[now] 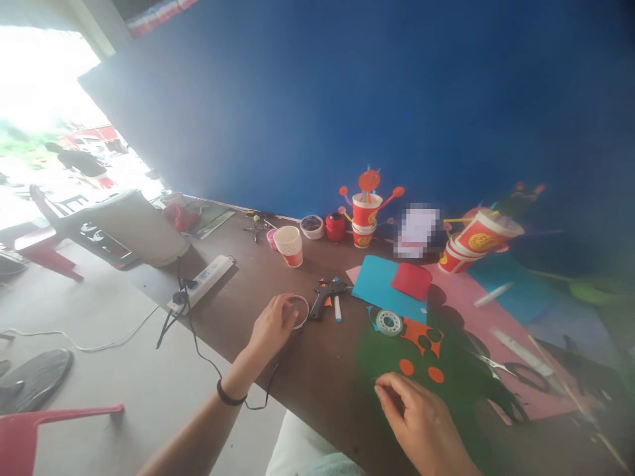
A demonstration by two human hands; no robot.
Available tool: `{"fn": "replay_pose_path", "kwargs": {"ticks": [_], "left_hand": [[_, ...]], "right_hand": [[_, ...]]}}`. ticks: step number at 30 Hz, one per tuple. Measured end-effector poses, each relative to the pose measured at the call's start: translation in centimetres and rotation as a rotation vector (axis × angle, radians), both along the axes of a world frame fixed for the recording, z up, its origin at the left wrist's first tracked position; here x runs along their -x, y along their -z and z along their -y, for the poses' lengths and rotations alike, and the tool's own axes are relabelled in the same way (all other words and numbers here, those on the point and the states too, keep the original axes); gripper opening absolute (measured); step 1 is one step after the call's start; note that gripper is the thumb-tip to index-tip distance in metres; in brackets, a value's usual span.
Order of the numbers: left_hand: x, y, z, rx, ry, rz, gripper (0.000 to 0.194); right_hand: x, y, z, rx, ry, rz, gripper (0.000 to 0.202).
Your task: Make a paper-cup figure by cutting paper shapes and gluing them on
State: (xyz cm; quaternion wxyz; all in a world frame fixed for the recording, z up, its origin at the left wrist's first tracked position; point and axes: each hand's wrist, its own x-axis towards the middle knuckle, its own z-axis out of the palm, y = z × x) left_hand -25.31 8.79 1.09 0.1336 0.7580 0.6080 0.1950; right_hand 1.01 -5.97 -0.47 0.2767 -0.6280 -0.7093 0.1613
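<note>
While I am watching from afar through the head camera, my left hand (270,324) is curling its thumb and fingers around the left side of a white-rimmed ring (307,309) near the centre of the frame; whether it is a roll or a cup seen from above, I cannot tell. My right hand (421,416) is hanging at lower right, thumb and forefinger almost meeting, and I cannot tell whether they are pinching anything. The ring is lying up and left of that hand, well apart from it, so the left one is nearer. Being round, it is showing no long axis, but the black glue gun (325,295) just to its right is slanting from lower left to upper right. Brown tabletop (317,377) is stretching between both hands, giving room sideways, while its near edge is running diagonally under my left forearm. Right of centre, a tape roll (389,322) and two orange discs (407,367) are crowding that side; stacked paper cups (290,246) are standing above the ring.
</note>
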Motion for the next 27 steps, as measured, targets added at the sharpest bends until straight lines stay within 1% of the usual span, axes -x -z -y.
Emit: {"fn": "replay_pose_path", "kwargs": {"ticks": [3, 6, 11, 14, 18, 21, 25, 27], "left_hand": [[0.9, 0.2, -0.6, 0.01, -0.006, -0.073, 0.032], [0.7, 0.4, -1.0, 0.021, 0.016, -0.119, 0.031], [-1.5, 0.4, -1.5, 0.053, 0.024, -0.146, 0.033], [-3.3, 0.1, -2.1, 0.124, 0.006, -0.197, 0.037], [-5.0, -0.6, -3.2, 0.193, 0.016, -0.316, 0.039], [-5.7, -1.0, -3.9, 0.254, 0.03, -0.363, 0.04], [-6.2, -1.0, -4.2, 0.243, 0.049, -0.337, 0.033], [-6.2, -0.9, -4.0, 0.223, 0.047, -0.307, 0.032]], "right_hand": [[0.6, -0.1, 0.0, 0.022, -0.007, -0.008, 0.017], [0.9, -0.2, 0.3, 0.067, 0.007, -0.018, 0.015], [1.1, -0.6, 0.7, 0.135, 0.011, -0.039, 0.013], [1.8, -1.3, -0.1, 0.147, -0.019, 0.013, 0.014], [3.4, -2.5, -2.9, 0.15, -0.049, 0.178, 0.01], [4.7, -3.0, -5.9, 0.173, -0.018, 0.32, 0.008], [6.1, -2.8, -10.0, 0.184, 0.034, 0.344, 0.021], [6.6, -2.5, -11.6, 0.196, 0.044, 0.34, 0.023]]}}
